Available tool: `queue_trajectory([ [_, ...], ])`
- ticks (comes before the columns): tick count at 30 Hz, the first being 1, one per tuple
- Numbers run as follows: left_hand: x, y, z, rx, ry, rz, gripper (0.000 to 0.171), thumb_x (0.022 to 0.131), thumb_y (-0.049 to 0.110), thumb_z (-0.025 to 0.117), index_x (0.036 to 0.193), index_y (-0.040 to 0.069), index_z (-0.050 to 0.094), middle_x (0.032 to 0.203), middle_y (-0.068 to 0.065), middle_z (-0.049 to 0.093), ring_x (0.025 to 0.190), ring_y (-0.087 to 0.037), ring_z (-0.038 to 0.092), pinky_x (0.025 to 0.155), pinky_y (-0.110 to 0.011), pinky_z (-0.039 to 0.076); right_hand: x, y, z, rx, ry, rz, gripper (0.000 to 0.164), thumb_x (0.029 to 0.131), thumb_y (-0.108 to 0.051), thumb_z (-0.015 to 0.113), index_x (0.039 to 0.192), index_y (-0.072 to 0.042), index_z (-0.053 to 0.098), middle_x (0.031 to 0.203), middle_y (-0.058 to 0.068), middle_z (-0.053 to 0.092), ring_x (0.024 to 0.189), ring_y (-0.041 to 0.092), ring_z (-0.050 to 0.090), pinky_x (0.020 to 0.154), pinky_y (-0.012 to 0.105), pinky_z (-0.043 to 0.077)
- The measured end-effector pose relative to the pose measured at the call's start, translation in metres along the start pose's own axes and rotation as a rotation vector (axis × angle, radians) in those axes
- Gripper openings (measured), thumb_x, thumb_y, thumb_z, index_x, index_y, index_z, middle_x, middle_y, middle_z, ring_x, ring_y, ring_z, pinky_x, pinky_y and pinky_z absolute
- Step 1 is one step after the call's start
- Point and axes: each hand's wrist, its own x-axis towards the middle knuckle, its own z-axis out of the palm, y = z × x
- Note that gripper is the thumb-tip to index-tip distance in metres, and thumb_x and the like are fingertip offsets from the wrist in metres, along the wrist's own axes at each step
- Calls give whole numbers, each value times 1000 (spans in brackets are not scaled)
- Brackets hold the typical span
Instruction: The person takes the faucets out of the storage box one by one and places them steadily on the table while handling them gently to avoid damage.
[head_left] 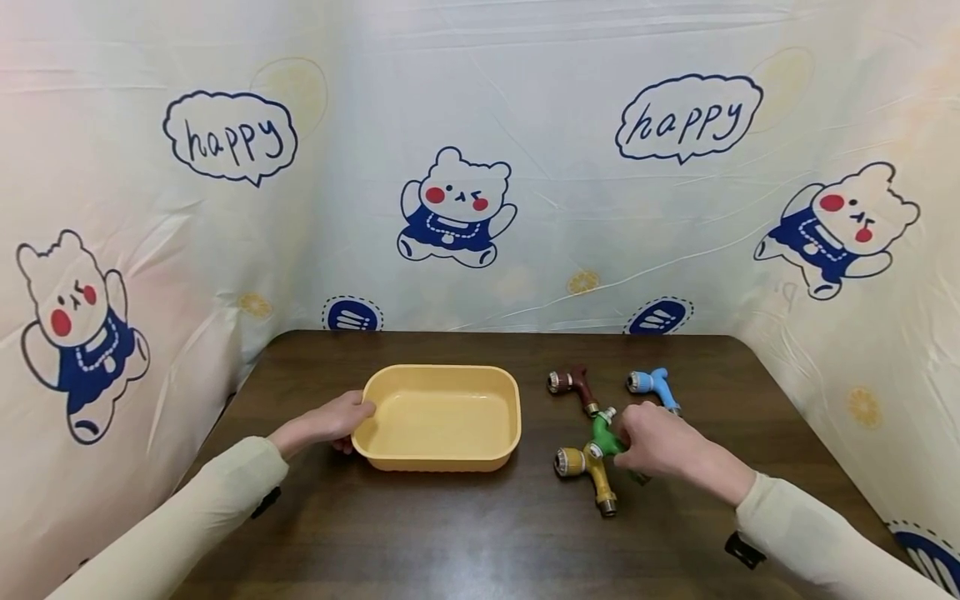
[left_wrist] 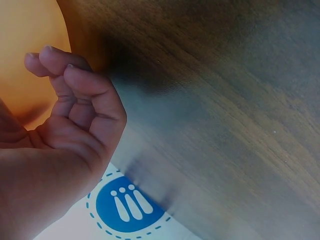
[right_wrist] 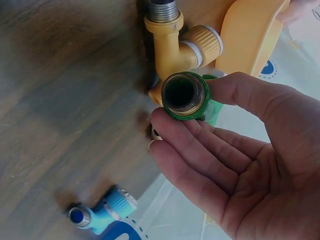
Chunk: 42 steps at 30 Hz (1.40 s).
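A yellow plastic basin (head_left: 438, 463) stands on the table, with nothing in it. My left hand (head_left: 341, 418) holds its left end, thumb over the rim; curled fingers (left_wrist: 82, 82) show against the outer wall in the left wrist view. On the right, my right hand (head_left: 658, 442) pinches a green faucet (head_left: 604, 435) between thumb and fingers. Its threaded round opening (right_wrist: 186, 96) faces the right wrist camera. Close by on the left lies a yellow faucet (head_left: 597, 475), partly overlapped by the green one in the head view.
Behind the green faucet lie a dark red faucet (head_left: 579, 385) and a light blue faucet (head_left: 655, 383). The brown wooden table (head_left: 420, 533) has a printed curtain (head_left: 540, 100) along its back and sides.
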Motion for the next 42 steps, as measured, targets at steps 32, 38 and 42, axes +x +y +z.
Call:
queue_trajectory([
  [32, -7, 12, -4, -3, -26, -5, 37, 108, 22, 37, 127, -8, 46, 73, -12, 69, 52, -24, 65, 45, -36, 53, -22, 22, 13, 28, -18, 155, 39, 78, -14, 83, 55, -17, 52, 53, -11, 33, 50, 7, 34, 50, 26, 28],
  [38, 20, -26, -6, -26, -10, -35, 37, 109, 26, 38, 129, -3, 48, 73, -14, 70, 52, -27, 66, 44, -38, 54, -25, 27, 16, 35, -5, 179, 39, 77, -14, 83, 55, -18, 52, 54, -11, 35, 51, 8, 36, 50, 27, 29],
  [42, -13, 26, 1, -6, 27, -43, 32, 107, 20, 37, 122, -5, 50, 69, -13, 68, 48, -21, 62, 44, -32, 51, -29, 30, 18, 45, -6, 206, 40, 78, -14, 83, 55, -17, 50, 55, -11, 33, 51, 7, 34, 50, 27, 29],
])
